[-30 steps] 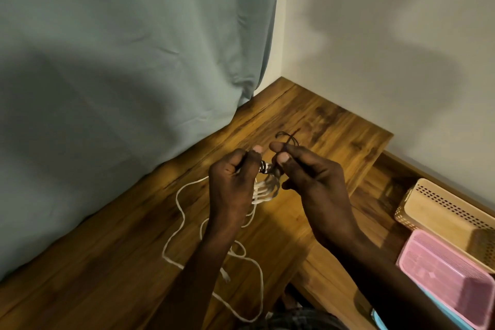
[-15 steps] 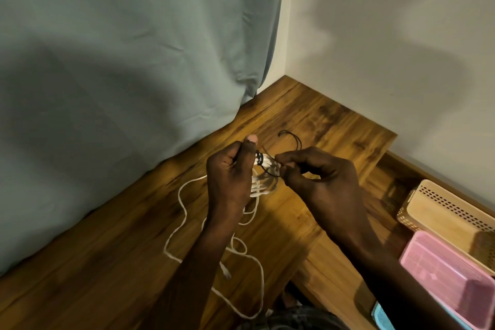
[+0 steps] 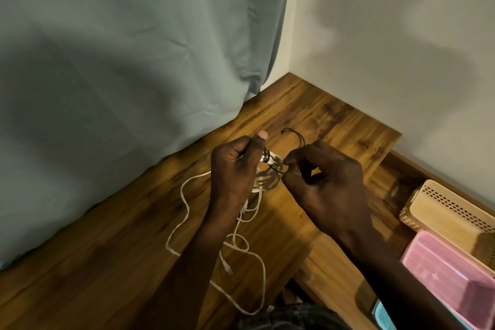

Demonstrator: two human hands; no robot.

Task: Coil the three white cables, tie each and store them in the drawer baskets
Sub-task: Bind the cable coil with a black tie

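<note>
Gripping the white coil (image 3: 269, 178), left hand (image 3: 235, 169) steadies while right hand (image 3: 324, 182), just right of the coil, pinches the black tie (image 3: 276, 169) across its bundled strands.

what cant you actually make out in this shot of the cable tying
- Head view: the coiled white cable is largely hidden behind the left hand that grips it; loop count unreadable.
- The thin black tie, pinched by the right hand: knot too small to judge.
- Blue plastic basket: cut off by the bottom edge.
- Pink plastic basket: cut off by the right edge.

Glossy wooden tabletop (image 3: 120, 262), matt cloth curtain (image 3: 134, 61), perforated plastic baskets (image 3: 452, 211).
</note>
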